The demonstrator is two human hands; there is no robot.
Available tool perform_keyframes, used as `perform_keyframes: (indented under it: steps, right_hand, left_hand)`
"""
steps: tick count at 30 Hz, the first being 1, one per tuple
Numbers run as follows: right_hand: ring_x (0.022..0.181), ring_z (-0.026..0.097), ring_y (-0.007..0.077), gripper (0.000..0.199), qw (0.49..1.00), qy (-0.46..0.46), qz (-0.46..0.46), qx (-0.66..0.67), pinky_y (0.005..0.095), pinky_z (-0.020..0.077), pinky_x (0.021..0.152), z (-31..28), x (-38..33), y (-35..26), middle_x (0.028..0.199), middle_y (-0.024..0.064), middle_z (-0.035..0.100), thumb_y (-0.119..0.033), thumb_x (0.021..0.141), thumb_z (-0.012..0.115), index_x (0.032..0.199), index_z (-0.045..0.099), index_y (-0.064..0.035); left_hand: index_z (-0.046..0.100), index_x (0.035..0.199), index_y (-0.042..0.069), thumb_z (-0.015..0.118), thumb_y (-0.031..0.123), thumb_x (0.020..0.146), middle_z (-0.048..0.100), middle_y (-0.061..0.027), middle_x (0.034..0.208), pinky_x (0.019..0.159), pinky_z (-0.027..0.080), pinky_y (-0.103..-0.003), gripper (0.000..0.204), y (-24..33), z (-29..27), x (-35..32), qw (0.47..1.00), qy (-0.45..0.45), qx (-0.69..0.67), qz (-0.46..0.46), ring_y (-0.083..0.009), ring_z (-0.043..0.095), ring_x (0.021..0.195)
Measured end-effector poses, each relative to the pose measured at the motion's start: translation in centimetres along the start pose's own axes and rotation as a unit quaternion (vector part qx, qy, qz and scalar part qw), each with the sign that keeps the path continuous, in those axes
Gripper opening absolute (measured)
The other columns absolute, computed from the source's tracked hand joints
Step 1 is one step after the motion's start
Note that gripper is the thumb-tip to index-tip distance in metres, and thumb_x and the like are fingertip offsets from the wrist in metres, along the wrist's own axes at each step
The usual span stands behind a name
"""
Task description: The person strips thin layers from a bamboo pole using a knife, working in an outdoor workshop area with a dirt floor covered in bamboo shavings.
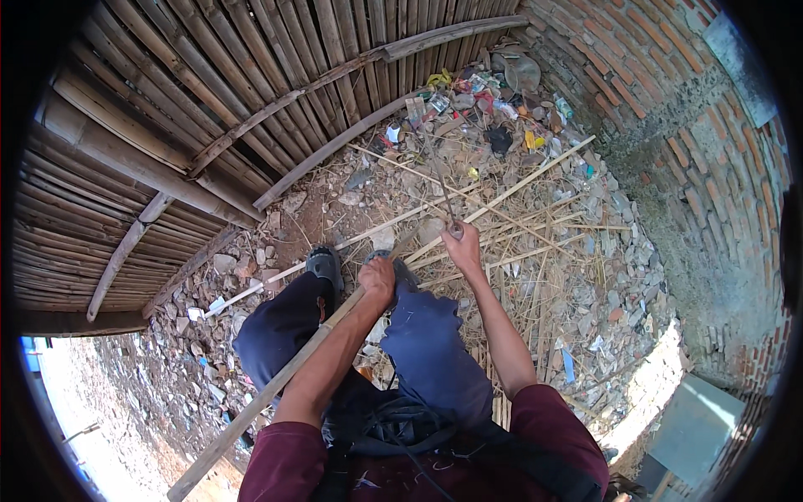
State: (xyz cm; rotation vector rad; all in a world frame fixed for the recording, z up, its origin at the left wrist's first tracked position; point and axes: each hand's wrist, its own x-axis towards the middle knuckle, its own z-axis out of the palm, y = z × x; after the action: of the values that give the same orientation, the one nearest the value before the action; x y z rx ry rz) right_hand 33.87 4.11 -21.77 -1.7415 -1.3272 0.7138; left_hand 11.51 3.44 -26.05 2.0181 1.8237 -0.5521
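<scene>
My left hand (378, 278) is closed around a long split bamboo pole (276, 381). The pole slants from the lower left, past my left forearm, to a spot in front of my knees. In my right hand (462, 248), the fingers are wrapped round the handle of a long thin dark blade (443, 186), seen nearly edge-on, perhaps a machete. It points away from me and slightly left, over the ground. Between my hands and the blade lie pale bamboo strips (527, 180). Whether the blade touches the pole, I cannot tell.
A bamboo slat wall (276, 58) with a curved rail rises at the left and far side. To the right stands a brick wall (711, 201). Colourful litter (485, 96) heaps in the far corner. Rubble (226, 263) and straw-like bamboo scraps (535, 259) cover the ground round my shoes (324, 266).
</scene>
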Motion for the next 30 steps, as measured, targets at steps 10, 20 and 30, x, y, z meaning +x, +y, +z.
perform_keyframes:
  steps: [10, 20, 30]
  right_hand:
    - [0.079, 0.069, 0.0460, 0.034, 0.995, -0.049, 0.050, -0.072, 0.0497, 0.0533, 0.073, 0.3, -5.6, 6.9, 0.083, 0.0264, 0.071, -0.028, 0.080, 0.075, 0.093, 0.073, 0.0039]
    - [0.058, 0.062, 0.0309, 0.025, 0.992, -0.046, 0.111, -0.026, 0.0458, 0.0479, 0.062, 0.7, -4.8, 6.4, 0.066, 0.0169, 0.065, -0.022, 0.081, 0.069, 0.081, 0.067, 0.0032]
    - [0.059, 0.059, 0.0196, 0.025, 0.946, -0.159, 0.218, 0.178, 0.0402, 0.0457, 0.057, 5.3, -4.6, 11.9, 0.065, 0.0079, 0.060, -0.023, 0.086, 0.066, 0.078, 0.062, 0.0006]
  left_hand:
    - [0.074, 0.121, 0.012, 0.054, 0.024, 0.107, 0.076, -0.0078, 0.120, 0.082, 0.062, -0.042, 0.027, 0.9, 0.4, -0.9, 0.999, 0.008, 0.001, -0.037, -0.0296, 0.075, 0.111]
    - [0.080, 0.119, 0.010, 0.053, 0.019, 0.107, 0.078, -0.0132, 0.122, 0.092, 0.062, -0.043, 0.031, 0.8, -0.8, -1.2, 0.999, -0.022, -0.031, 0.016, -0.0318, 0.075, 0.116]
    - [0.080, 0.117, 0.006, 0.050, 0.018, 0.107, 0.078, -0.0153, 0.121, 0.090, 0.063, -0.044, 0.034, -1.2, -1.5, -2.8, 0.997, -0.034, -0.065, 0.007, -0.0341, 0.076, 0.113]
